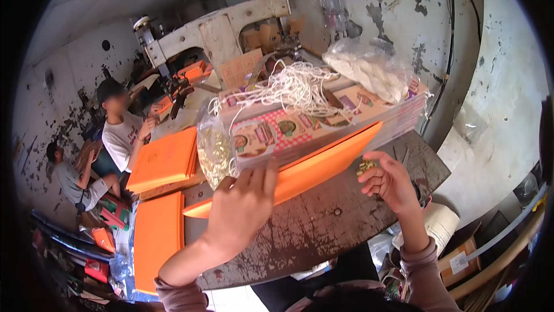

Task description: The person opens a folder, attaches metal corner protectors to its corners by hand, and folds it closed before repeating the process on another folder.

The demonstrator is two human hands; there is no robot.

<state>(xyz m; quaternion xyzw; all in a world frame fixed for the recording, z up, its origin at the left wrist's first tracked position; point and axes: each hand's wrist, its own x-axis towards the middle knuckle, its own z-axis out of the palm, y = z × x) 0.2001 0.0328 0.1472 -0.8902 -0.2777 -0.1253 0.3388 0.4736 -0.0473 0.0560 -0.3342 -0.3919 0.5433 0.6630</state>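
Note:
My left hand (242,205) is closed over the near side of an orange card folder (311,176), which stands tilted on its long edge above the worn table. Further right, my right hand (392,182) is half curled around a small heap of gold-coloured metal eyelets (366,166), held apart from the folder's right end. A clear plastic bag (214,153) of similar gold pieces sits just beyond my left hand. Two stacks of orange folders lie to the left, one farther back (163,159) and one nearer (158,243).
Behind the folder, printed cardboard sheets (288,133) are stacked, topped with tangled white cords (294,87) and a bag of white cord (369,72). A large old machine (213,32) stands at the back. Two people (124,130) sit at left. The table (306,231) is scuffed.

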